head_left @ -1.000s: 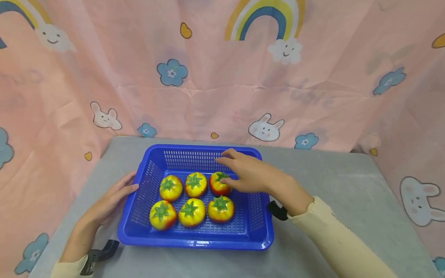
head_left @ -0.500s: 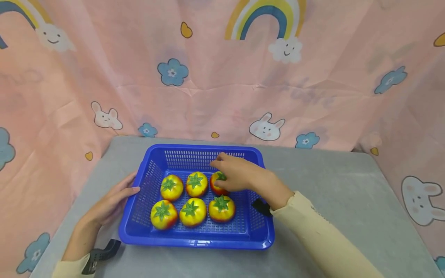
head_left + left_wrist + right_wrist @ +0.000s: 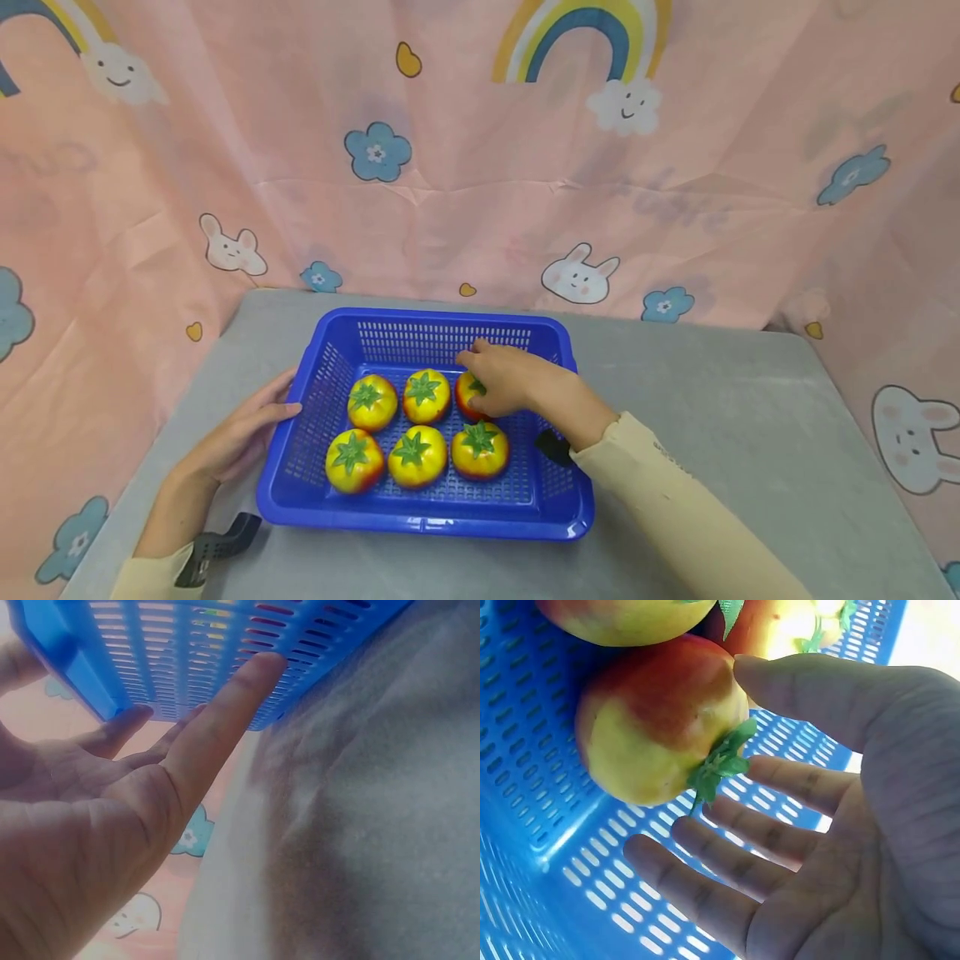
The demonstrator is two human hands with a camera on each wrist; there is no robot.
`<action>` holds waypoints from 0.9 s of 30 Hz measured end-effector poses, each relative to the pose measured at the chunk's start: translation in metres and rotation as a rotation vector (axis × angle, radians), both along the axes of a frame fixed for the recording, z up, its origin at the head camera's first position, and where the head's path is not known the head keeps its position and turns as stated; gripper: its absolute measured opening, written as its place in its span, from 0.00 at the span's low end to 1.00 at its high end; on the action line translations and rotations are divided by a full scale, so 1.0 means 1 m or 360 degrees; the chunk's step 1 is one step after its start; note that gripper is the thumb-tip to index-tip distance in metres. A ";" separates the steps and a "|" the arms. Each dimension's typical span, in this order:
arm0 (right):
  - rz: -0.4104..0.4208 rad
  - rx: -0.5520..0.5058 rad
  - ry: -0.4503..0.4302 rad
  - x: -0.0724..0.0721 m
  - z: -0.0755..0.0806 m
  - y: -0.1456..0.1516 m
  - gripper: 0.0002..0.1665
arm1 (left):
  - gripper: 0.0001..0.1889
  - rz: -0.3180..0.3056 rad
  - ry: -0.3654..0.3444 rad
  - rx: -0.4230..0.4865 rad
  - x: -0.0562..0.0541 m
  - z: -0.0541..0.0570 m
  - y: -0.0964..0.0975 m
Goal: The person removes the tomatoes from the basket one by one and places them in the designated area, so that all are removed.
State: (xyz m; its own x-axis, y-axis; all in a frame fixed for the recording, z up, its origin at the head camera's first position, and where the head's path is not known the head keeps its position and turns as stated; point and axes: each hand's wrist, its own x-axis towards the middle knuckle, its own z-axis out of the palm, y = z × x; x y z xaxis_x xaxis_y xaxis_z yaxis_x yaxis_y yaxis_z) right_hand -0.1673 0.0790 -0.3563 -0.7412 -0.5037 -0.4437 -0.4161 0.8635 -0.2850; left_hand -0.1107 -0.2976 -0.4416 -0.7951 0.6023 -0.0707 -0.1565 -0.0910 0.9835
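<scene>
Plainly, far-right fruit point(image 3: 465, 395): inside the basket point(image 3: 420, 523), under the right hand point(image 3: 508, 379), the nearer one; round, no long axis.
Right hand: fingers loosely spread about the fruit, no grasp; thumb contact uncertain.
Left hand point(image 3: 237, 435): fingers extended against the basket's left side, not clenched.
Surfaces: glossy yellow-red skin, green star-shaped leaves point(image 3: 724, 761), slotted blue plastic.

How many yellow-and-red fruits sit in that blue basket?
6: back left, back middle, back right (partly covered by the right hand), front left, front middle, front right.
</scene>
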 end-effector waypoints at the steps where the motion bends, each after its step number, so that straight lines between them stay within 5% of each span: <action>1: 0.0003 -0.0002 0.0000 0.000 -0.001 0.000 0.40 | 0.36 -0.0008 -0.0002 0.0006 0.000 0.000 0.000; 27: 0.0010 0.0007 -0.0025 0.001 -0.009 0.002 0.43 | 0.37 -0.0055 -0.0061 0.0017 -0.001 0.001 0.000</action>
State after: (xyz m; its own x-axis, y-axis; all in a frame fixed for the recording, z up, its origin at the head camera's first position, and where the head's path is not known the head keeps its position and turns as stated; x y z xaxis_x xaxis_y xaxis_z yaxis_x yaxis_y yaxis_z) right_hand -0.1660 0.0809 -0.3657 -0.7310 -0.5061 -0.4576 -0.4168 0.8622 -0.2877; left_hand -0.1121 -0.2981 -0.4409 -0.7705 0.6304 -0.0943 -0.1974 -0.0954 0.9757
